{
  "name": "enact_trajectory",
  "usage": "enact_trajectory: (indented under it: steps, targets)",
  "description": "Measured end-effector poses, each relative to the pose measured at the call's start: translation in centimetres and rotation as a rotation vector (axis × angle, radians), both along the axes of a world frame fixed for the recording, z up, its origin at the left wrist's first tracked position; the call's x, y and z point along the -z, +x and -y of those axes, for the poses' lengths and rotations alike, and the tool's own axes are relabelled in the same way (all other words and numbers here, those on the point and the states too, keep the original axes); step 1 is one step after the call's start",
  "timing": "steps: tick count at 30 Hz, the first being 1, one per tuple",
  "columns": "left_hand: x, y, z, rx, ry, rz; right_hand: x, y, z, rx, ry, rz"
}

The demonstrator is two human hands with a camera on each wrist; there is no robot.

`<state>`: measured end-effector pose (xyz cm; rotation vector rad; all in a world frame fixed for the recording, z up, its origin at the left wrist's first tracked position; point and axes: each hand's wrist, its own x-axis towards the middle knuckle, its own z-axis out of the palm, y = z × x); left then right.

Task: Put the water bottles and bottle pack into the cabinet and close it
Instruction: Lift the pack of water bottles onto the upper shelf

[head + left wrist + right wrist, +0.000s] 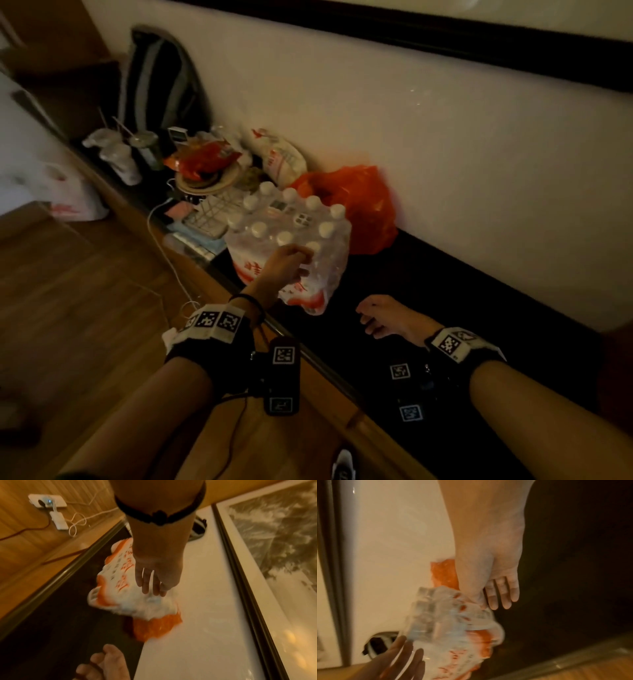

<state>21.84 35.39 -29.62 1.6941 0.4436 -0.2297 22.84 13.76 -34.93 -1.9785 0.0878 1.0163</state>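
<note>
A shrink-wrapped pack of white-capped water bottles (291, 233) with red print stands on a dark counter (445, 308). It is tilted toward me. My left hand (287, 263) is against the pack's near top edge. In the left wrist view its fingers (150, 586) lie nearly straight on the wrap (111, 577). My right hand (380, 318) hovers open just right of the pack's lower corner and holds nothing. Seen from the right wrist, its thumb side (477, 595) is close to the wrap (445, 622), and the left hand's spread fingers (402, 654) touch the other side.
An orange plastic bag (359, 205) sits behind the pack against the white wall. Left of the pack are stacked plates, a red snack bag (205, 157), cups and a backpack (157, 78). A metal strip edges the counter above wooden fronts. A power strip (48, 501) with cables is mounted there.
</note>
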Motion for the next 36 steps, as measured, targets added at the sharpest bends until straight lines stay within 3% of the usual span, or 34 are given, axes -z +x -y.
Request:
enact_trajectory:
  steps: [9, 16, 27, 30, 32, 33, 36]
  targets:
    - [-2.1, 6.4, -6.1, -0.179, 0.167, 0.116, -2.0, 8.8, -4.1, 0.047, 0.093, 0.010]
    - [-1.1, 10.7, -10.4, -0.330, 0.289, 0.147, -1.2, 11.6, -5.7, 0.233, 0.178, -0.051]
    - [2.3, 14.2, -15.7, 0.075, 0.482, -0.016, 1.3, 12.1, -8.5, 0.572, 0.289, -0.108]
    - [2.7, 14.7, -16.6, 0.162, 0.345, -0.022, 2.4, 12.1, -9.0, 0.686, 0.357, -0.100]
    - [4.4, 16.1, -17.7, 0.030, 0.208, -0.123, 2.3, 11.8, -9.6, 0.795, 0.378, -0.107]
    - [5.2, 16.6, -18.2, 0.051, 0.180, -0.172, 2.6, 11.9, -9.8, 0.848, 0.372, -0.114]
    - [7.1, 16.9, -18.8, 0.158, 0.291, -0.192, 3.4, 12.2, -10.0, 0.916, 0.340, -0.129]
